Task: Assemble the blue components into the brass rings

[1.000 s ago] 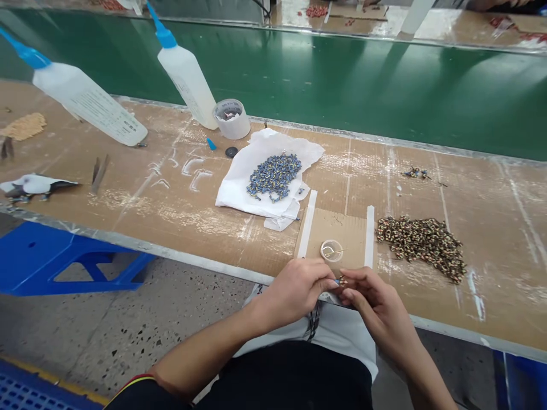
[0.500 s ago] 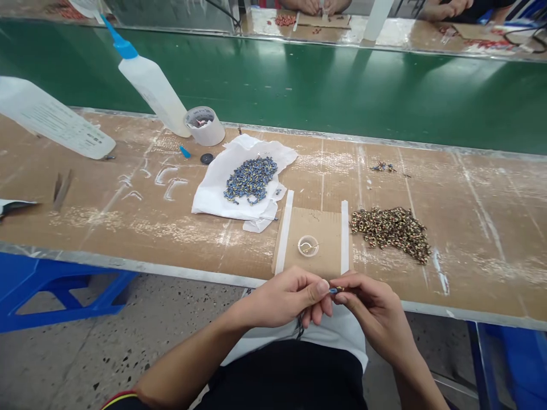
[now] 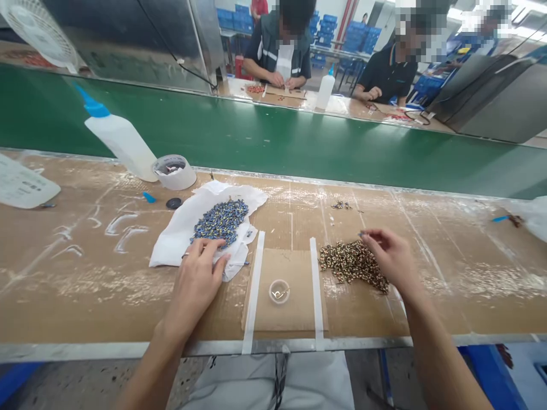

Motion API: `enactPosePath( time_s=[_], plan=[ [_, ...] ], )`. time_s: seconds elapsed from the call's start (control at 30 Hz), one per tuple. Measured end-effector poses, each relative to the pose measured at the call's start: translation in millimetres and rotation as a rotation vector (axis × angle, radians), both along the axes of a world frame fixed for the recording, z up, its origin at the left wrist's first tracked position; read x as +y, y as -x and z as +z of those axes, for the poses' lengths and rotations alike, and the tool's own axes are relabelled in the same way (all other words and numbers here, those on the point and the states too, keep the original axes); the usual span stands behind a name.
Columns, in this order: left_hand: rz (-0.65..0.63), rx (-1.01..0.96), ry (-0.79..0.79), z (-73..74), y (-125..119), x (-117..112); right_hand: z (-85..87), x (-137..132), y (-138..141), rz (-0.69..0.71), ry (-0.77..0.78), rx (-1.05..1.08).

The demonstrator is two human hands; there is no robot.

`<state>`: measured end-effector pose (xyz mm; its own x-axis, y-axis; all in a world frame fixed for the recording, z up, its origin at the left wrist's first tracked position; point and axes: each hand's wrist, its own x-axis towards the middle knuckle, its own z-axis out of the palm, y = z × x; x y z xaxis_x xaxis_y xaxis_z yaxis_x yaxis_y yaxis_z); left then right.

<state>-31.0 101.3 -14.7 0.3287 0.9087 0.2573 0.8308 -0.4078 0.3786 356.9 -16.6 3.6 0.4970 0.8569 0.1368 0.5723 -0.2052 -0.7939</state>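
Observation:
My left hand rests its fingertips on the near edge of a heap of small blue-and-yellow parts, thumb apart from the fingers. That heap lies on a crumpled white paper sheet. Out to the right, my right hand pinches a small part with a blue end between thumb and fingertips. It is just above the far right side of a pile of small brown-and-gold ring-like parts. Between the hands, a small clear round cup with thin gold-coloured bits stands on a cardboard piece.
White tape strips flank the cardboard. A few loose parts lie farther back. At the left are a blue-tipped bottle, a tape roll and a black disc. Beyond the green belt, people sit working.
My hands were together at the table's front edge around a small blue part. They have parted: left to the blue heap, right to the brown-and-gold pile. The camera has tilted up.

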Motion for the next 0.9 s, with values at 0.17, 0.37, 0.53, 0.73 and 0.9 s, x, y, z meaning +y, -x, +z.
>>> enactPosePath(
  time_s=[0.17, 0.37, 0.53, 0.73, 0.9],
  plan=[
    [-0.002, -0.053, -0.002, -8.4, 4, -1, 12.5, 47, -14, 0.064, -0.037, 0.018],
    [-0.030, -0.333, -0.185, 27.1, -5, -40, 38.1, -8, 59, 0.188, -0.110, 0.158],
    [-0.492, -0.564, 0.074, 62.8, -44, -92, 39.6, -47, 115, 0.236, -0.256, 0.337],
    [-0.661, -0.622, 0.180, 57.3, -78, -104, 33.9, -65, 143, 0.250, -0.232, 0.551],
    [-0.669, -0.565, 0.118, 58.0, -76, -106, 34.5, -71, 150, 0.316, -0.236, 0.602]
  ],
)
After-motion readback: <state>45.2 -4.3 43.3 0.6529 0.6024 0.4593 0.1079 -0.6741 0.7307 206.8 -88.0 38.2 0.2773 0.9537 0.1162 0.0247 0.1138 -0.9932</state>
